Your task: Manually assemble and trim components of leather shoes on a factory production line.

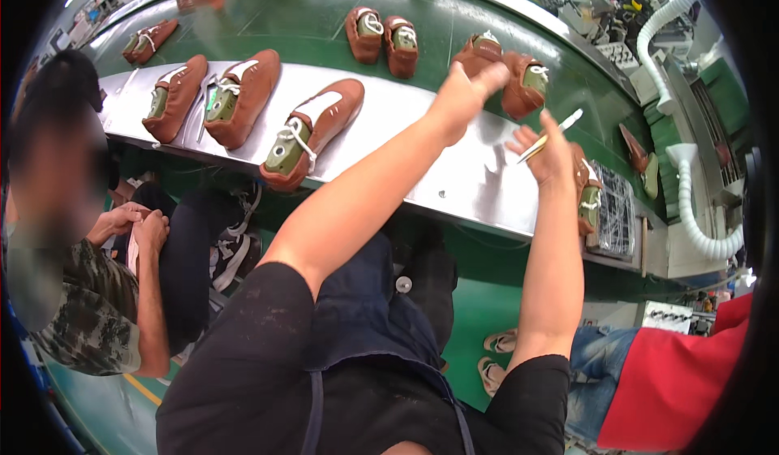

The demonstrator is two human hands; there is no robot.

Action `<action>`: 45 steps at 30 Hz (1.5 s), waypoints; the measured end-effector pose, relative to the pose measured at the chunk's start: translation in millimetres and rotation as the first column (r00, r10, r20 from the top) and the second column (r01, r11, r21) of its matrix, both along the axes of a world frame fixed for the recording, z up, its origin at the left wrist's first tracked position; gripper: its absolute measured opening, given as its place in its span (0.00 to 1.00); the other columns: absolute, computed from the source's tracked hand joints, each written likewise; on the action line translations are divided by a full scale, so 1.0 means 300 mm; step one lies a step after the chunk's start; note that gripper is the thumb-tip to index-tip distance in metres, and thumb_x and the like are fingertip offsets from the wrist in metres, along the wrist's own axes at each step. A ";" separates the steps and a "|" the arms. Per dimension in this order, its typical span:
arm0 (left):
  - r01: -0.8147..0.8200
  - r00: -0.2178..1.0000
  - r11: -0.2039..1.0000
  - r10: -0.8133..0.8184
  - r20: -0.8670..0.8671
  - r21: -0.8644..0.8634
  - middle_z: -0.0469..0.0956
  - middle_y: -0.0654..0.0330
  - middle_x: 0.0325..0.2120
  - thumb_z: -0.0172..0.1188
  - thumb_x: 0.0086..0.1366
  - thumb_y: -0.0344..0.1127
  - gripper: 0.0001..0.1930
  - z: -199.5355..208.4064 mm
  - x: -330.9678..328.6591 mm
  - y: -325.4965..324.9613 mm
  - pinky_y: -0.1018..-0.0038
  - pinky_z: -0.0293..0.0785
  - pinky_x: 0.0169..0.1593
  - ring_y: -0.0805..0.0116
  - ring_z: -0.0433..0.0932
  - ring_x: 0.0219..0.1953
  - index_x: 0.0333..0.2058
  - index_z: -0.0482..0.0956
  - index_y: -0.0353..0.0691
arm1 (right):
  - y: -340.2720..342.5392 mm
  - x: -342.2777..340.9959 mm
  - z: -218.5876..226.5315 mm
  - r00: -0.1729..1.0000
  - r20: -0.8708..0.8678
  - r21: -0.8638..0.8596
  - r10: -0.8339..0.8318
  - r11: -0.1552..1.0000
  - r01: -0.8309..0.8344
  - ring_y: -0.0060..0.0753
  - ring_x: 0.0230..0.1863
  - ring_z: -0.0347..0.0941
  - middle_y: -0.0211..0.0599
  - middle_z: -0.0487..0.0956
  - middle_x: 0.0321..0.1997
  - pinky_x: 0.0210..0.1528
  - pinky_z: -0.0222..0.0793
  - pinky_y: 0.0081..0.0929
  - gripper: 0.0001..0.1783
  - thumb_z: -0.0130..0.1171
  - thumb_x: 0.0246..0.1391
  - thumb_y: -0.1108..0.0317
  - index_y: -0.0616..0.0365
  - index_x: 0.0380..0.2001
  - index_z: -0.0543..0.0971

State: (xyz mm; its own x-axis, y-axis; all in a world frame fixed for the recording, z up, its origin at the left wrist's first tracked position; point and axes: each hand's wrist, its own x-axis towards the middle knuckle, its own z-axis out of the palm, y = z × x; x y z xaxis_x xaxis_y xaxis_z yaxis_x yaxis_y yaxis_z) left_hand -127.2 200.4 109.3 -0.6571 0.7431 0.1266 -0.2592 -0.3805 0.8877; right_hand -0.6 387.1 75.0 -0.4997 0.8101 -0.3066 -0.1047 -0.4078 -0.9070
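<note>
My left hand (pixel 469 99) reaches over the bench, its fingers apart, against a pair of brown leather shoes on green shoe lasts. The left shoe (pixel 479 51) of that pair lies just beyond the fingers; whether they touch is unclear. The other shoe (pixel 522 90) has white laces and stands to its right. My right hand (pixel 549 156) is closed on a slim brush-like stick (pixel 534 148), yellowish with a white end pointing up and right. Below that hand another brown shoe (pixel 587 191) stands at the bench edge, partly hidden by my wrist.
Several brown lasted shoes (pixel 315 134) stand on the metal shelf (pixel 414 159) and on the green conveyor belt (pixel 300 12). A plastic-wrapped block (pixel 614 211) and white hoses (pixel 686 203) are at right. A co-worker (pixel 97 293) sits at left; a person in red (pixel 677 382) is at right.
</note>
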 end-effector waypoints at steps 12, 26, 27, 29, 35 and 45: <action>-0.692 0.625 0.698 0.451 -0.637 -0.185 0.76 0.46 0.62 0.70 0.67 0.34 0.34 -0.178 -0.151 -0.885 0.60 0.70 0.67 0.55 0.75 0.64 0.68 0.67 0.34 | -0.210 0.043 -0.179 0.604 0.769 0.633 -0.207 0.376 -0.677 0.54 0.50 0.80 0.58 0.81 0.50 0.53 0.77 0.44 0.24 0.69 0.52 0.65 0.69 0.49 0.78; -0.496 0.793 0.779 0.224 -0.567 -0.385 0.71 0.40 0.63 0.74 0.58 0.43 0.46 -0.280 -0.142 -0.927 0.61 0.65 0.71 0.46 0.72 0.67 0.70 0.63 0.32 | -0.455 -0.474 -0.282 0.893 0.423 0.873 0.151 0.197 -0.447 0.35 0.32 0.81 0.44 0.85 0.33 0.42 0.76 0.32 0.11 0.60 0.68 0.63 0.60 0.43 0.83; -0.499 0.793 0.775 0.227 -0.565 -0.388 0.71 0.40 0.63 0.73 0.58 0.42 0.45 -0.281 -0.133 -0.934 0.61 0.65 0.71 0.46 0.72 0.66 0.70 0.63 0.33 | -0.437 -0.509 -0.284 0.875 0.420 0.805 0.240 0.348 -0.481 0.40 0.36 0.83 0.44 0.86 0.35 0.45 0.76 0.36 0.11 0.57 0.70 0.66 0.59 0.46 0.84; -0.505 0.785 0.785 0.247 -0.568 -0.358 0.72 0.41 0.61 0.72 0.58 0.41 0.44 -0.267 -0.120 -0.915 0.60 0.66 0.70 0.45 0.72 0.65 0.70 0.63 0.34 | -0.363 -0.561 -0.289 0.876 0.438 0.839 0.199 0.258 -0.478 0.50 0.51 0.83 0.49 0.86 0.49 0.57 0.75 0.40 0.17 0.56 0.70 0.67 0.58 0.57 0.81; -0.387 0.821 0.862 0.161 -0.547 -0.327 0.69 0.39 0.64 0.74 0.62 0.48 0.47 -0.289 -0.065 -0.844 0.59 0.66 0.70 0.44 0.70 0.67 0.71 0.60 0.30 | -0.368 -0.595 -0.302 0.827 0.561 0.793 0.032 0.268 -0.548 0.54 0.70 0.71 0.60 0.73 0.70 0.72 0.64 0.39 0.34 0.60 0.68 0.59 0.65 0.71 0.67; -0.989 0.091 0.149 0.576 -0.812 -0.004 0.71 0.41 0.61 0.78 0.56 0.39 0.47 -0.280 -0.422 -1.126 0.60 0.68 0.67 0.49 0.72 0.63 0.69 0.63 0.29 | -0.871 -0.105 -0.233 0.700 0.212 0.587 0.682 0.484 -0.649 0.54 0.78 0.58 0.64 0.59 0.77 0.77 0.54 0.41 0.62 0.69 0.59 0.42 0.73 0.77 0.47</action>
